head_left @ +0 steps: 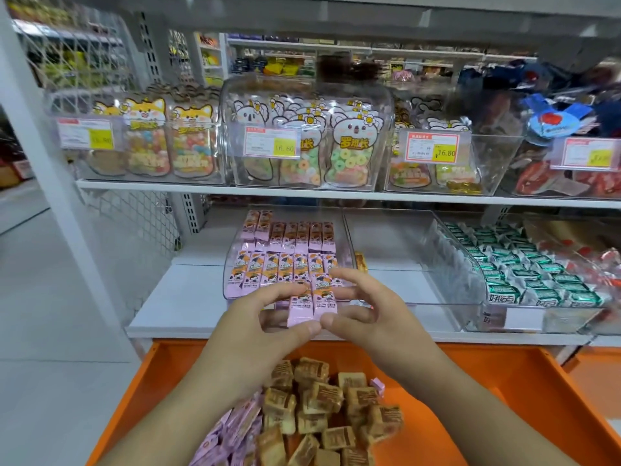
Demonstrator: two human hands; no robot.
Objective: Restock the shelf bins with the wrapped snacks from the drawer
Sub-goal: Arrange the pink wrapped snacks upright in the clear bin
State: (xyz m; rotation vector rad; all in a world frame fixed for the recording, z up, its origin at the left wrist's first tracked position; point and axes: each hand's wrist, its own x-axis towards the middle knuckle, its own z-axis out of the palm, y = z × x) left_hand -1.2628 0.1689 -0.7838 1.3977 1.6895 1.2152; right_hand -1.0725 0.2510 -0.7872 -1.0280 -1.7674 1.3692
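Orange drawer (504, 381) pulled out nearest the camera, below the clear bin; loose pile of brown wrapped snacks (322, 408) in its middle, pink wrapped snacks (232, 428) heaped at the pile's left, one stray pink piece (378, 386) at its right. Above the drawer, both hands meet at the front edge of the clear bin (232, 260). Left hand (265, 327) and right hand (366, 314) together pinch a small upright batch of pink packets (312, 306), thumbs below, fingers curled over the top; both grips closed on that batch, which sits at the bin's front lip. Inside the bin, rows of pink packets (285, 260) stand in neat lines toward the back. Bin rests on the white lower shelf (174, 297). Right of the bin, a second clear bin (396, 243) looks nearly bare, one brown packet at its left wall; further right, a bin of green-and-white wrapped snacks (524, 274). Behind and above the clear bin, the upper shelf (201, 189) carries clear bins of cartoon-bag gummy candy (349, 153) with yellow price tags (284, 149).
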